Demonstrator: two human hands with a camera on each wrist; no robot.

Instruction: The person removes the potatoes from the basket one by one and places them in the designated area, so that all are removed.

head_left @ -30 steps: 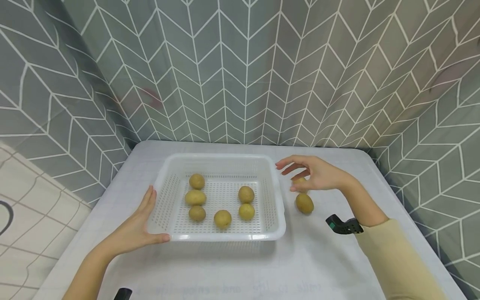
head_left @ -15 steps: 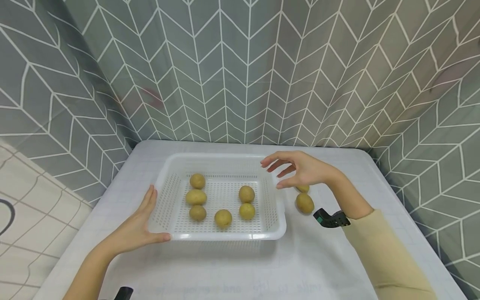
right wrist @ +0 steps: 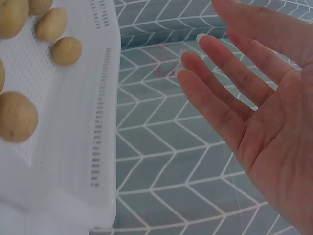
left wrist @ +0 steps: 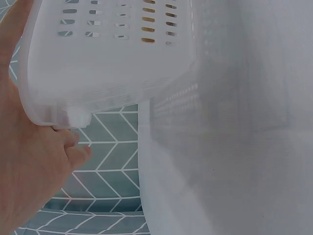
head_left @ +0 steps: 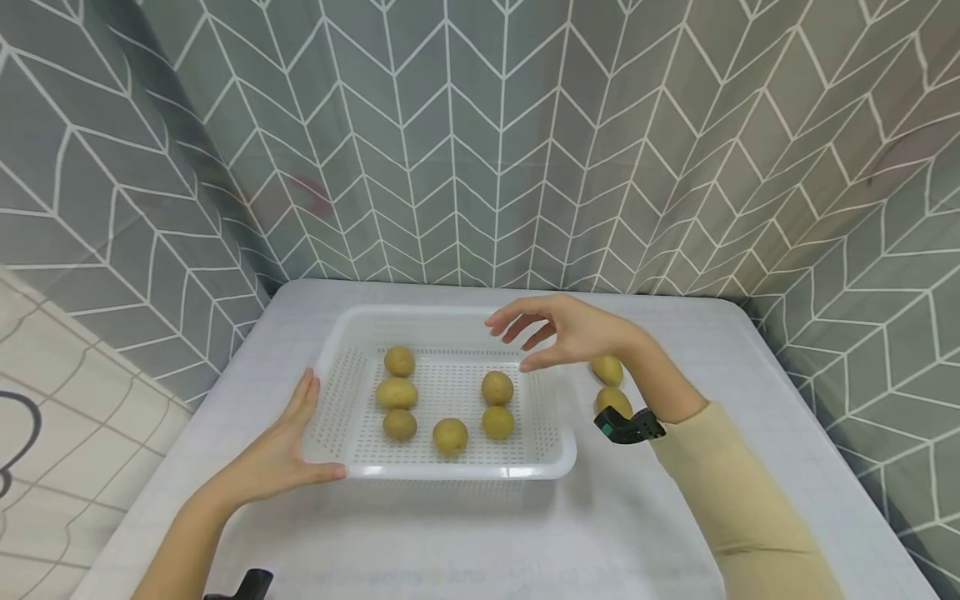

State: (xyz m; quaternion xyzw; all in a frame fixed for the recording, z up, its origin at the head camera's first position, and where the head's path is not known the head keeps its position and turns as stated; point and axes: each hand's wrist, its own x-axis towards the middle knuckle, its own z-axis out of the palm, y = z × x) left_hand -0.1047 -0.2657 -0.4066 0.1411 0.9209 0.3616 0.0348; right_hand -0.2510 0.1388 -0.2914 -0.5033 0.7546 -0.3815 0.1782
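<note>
A white perforated plastic basket [head_left: 442,472] stands on the table with several small potatoes [head_left: 397,393] inside. My left hand [head_left: 273,462] holds it at the left, the thumb along the front corner and the fingers against the left side. Seen from the left wrist, fingertips [left wrist: 78,155] curl below the basket's rim [left wrist: 73,117]. My right hand [head_left: 570,329] hovers over the back right part of the basket, fingers loosely bent and apart. Nothing is in its palm [right wrist: 279,127] in the right wrist view.
Two more potatoes [head_left: 607,370] lie on the white-covered table [head_left: 600,517] right of the basket, partly hidden by the right wrist and its black strap [head_left: 630,427]. A grey patterned curtain [head_left: 495,167] hangs behind the table.
My right hand has moved left from above the loose potatoes at the right to over the basket. My left hand keeps its place; the view has shifted slightly.
</note>
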